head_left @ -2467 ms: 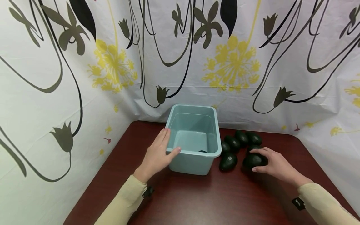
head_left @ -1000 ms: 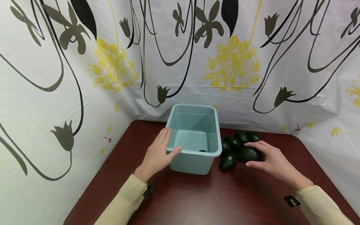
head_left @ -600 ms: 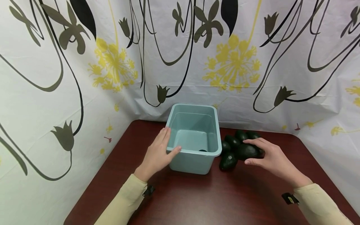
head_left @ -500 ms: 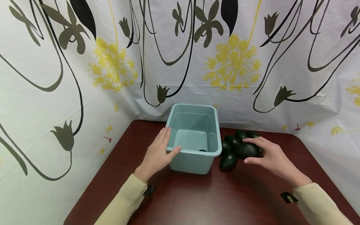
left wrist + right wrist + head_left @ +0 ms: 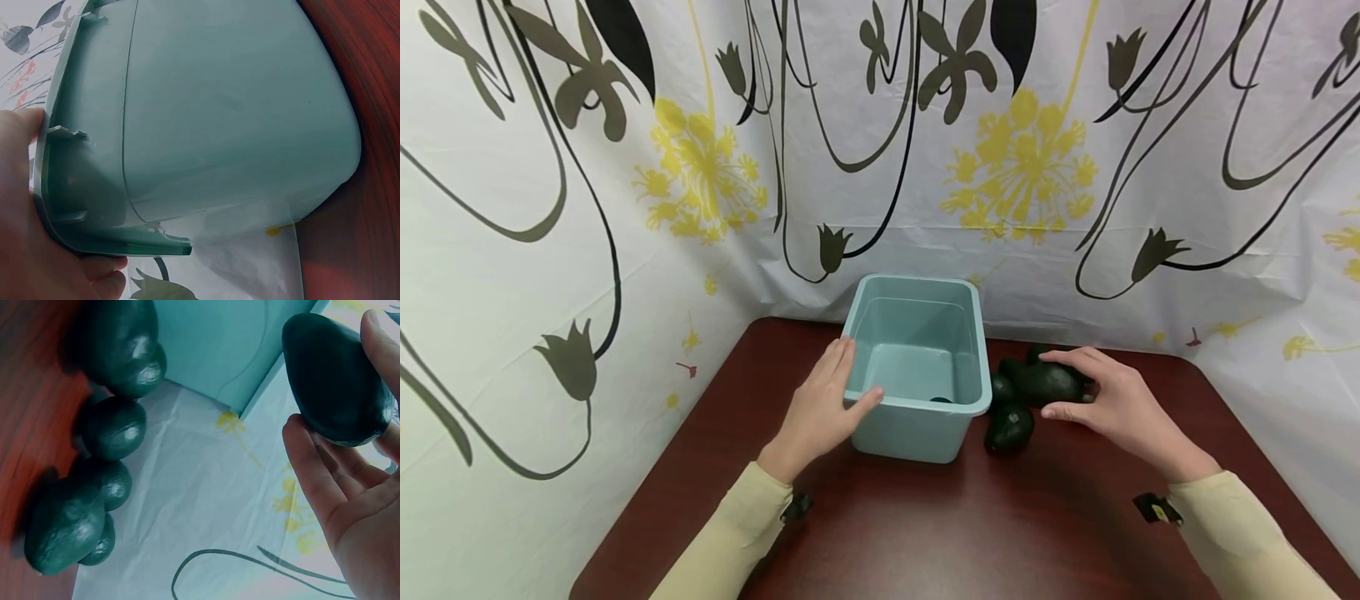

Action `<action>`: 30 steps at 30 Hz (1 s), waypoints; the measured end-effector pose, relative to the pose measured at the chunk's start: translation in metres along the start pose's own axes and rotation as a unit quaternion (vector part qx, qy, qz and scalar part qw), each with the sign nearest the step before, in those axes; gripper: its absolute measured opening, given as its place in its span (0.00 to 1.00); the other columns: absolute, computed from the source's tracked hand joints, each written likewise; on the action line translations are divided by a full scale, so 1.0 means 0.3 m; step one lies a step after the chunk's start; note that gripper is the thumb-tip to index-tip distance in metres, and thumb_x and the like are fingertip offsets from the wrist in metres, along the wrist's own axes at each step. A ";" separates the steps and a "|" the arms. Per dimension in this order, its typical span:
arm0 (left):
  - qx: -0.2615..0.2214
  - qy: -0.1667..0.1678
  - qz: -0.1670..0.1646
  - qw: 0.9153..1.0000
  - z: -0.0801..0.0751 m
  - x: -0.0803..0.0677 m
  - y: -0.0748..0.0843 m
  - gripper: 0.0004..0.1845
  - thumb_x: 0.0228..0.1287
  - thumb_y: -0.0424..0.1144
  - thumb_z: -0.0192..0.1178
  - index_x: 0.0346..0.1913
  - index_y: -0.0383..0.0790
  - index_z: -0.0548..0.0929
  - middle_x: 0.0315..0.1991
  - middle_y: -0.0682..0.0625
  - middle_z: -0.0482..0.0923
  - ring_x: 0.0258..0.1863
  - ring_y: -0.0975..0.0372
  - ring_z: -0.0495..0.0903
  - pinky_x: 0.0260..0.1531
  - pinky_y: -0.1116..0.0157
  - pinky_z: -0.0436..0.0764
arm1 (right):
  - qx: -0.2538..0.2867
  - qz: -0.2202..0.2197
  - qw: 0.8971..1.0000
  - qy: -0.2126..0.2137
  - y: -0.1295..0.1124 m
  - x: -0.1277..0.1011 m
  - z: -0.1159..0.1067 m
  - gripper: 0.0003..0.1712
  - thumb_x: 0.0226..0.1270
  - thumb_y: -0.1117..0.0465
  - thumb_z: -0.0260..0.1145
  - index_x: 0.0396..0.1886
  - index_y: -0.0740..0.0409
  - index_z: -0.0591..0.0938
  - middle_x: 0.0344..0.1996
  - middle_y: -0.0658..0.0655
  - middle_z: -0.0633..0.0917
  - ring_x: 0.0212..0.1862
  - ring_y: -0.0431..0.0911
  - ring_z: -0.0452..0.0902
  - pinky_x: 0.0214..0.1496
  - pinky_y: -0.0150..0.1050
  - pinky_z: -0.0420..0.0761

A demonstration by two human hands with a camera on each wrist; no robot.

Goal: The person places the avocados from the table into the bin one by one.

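My right hand (image 5: 1116, 408) grips a dark green avocado (image 5: 1051, 384) between thumb and fingers, right of the bin. The right wrist view shows this avocado (image 5: 337, 381) raised above a row of other avocados (image 5: 115, 428) on the table. From the head, it hides part of that group, while one avocado (image 5: 1009, 429) shows plainly in front. My left hand (image 5: 816, 408) rests at the near left corner of a pale blue-green plastic bin (image 5: 910, 433), fingers straight along the left rim, thumb over the front rim. In the left wrist view the bin's outer wall (image 5: 231, 112) fills most of the picture.
The bin stands upright on a dark red-brown table (image 5: 925, 533). Behind its front wall a small dark patch (image 5: 940, 400) shows inside. A white curtain (image 5: 880, 200) with flowers and vines hangs close behind the table and along its left side.
My right hand has lifted the avocado and carried it left and away from me, over the other avocados. The left hand and the bin have stayed put.
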State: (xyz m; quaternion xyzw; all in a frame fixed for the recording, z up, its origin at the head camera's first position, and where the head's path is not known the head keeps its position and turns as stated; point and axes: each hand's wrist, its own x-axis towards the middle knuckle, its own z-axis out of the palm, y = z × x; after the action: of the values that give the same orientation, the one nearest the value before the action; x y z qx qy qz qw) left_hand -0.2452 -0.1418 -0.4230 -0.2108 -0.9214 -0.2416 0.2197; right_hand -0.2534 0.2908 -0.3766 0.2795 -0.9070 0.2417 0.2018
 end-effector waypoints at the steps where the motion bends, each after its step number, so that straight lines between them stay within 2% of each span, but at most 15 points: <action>1: -0.001 0.000 0.000 1.000 -0.001 0.000 0.000 0.49 0.70 0.71 0.45 0.78 0.34 0.57 0.78 0.41 0.53 0.78 0.55 0.50 0.68 0.50 0.65 | 0.001 0.000 1.000 0.000 -0.004 0.005 0.000 0.42 0.47 0.42 0.83 0.65 0.34 0.78 0.52 0.35 0.78 0.39 0.33 0.72 0.36 0.27 0.72; 7: -0.002 0.000 -0.003 1.000 -0.003 -0.002 0.001 0.49 0.70 0.71 0.45 0.78 0.34 0.57 0.78 0.41 0.54 0.78 0.55 0.51 0.67 0.50 0.66 | 0.008 -0.001 1.000 0.000 -0.032 0.033 0.001 0.42 0.49 0.41 0.82 0.66 0.35 0.78 0.56 0.36 0.77 0.44 0.34 0.73 0.39 0.28 0.74; 13: 0.000 -0.004 -0.003 1.000 -0.003 -0.001 0.002 0.50 0.70 0.71 0.45 0.79 0.34 0.57 0.79 0.41 0.53 0.78 0.55 0.50 0.68 0.50 0.66 | 0.022 -0.001 1.000 0.006 -0.065 0.067 0.005 0.42 0.48 0.42 0.82 0.66 0.29 0.77 0.57 0.36 0.77 0.52 0.33 0.74 0.45 0.26 0.74; 17: 0.000 -0.004 -0.002 1.000 -0.003 0.001 0.001 0.50 0.70 0.71 0.45 0.79 0.34 0.56 0.79 0.41 0.53 0.78 0.54 0.50 0.68 0.51 0.65 | 0.039 -0.011 0.999 0.013 -0.088 0.090 0.013 0.42 0.48 0.44 0.83 0.65 0.31 0.77 0.57 0.37 0.77 0.52 0.33 0.74 0.45 0.24 0.75; 24: 0.000 -0.002 -0.002 1.000 0.001 0.001 0.000 0.50 0.70 0.72 0.45 0.79 0.35 0.56 0.79 0.41 0.53 0.78 0.54 0.51 0.68 0.50 0.65 | 0.046 -0.019 0.999 0.023 -0.106 0.119 0.036 0.41 0.49 0.42 0.82 0.65 0.29 0.77 0.58 0.38 0.77 0.51 0.34 0.74 0.41 0.29 0.75; 30: 0.002 -0.002 -0.005 1.000 0.000 -0.001 0.003 0.50 0.70 0.72 0.45 0.79 0.35 0.56 0.79 0.42 0.53 0.78 0.55 0.51 0.68 0.51 0.65 | 0.064 -0.024 0.998 0.015 -0.117 0.137 0.067 0.41 0.51 0.42 0.81 0.66 0.28 0.76 0.58 0.37 0.77 0.52 0.35 0.74 0.42 0.31 0.76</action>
State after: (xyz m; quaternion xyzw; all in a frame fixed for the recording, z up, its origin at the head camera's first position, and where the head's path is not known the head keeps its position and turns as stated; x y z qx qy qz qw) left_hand -0.2446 -0.1413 -0.4229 -0.2061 -0.9235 -0.2402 0.2168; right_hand -0.2680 0.2373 -0.3607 0.3097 -0.8796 0.2987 0.2029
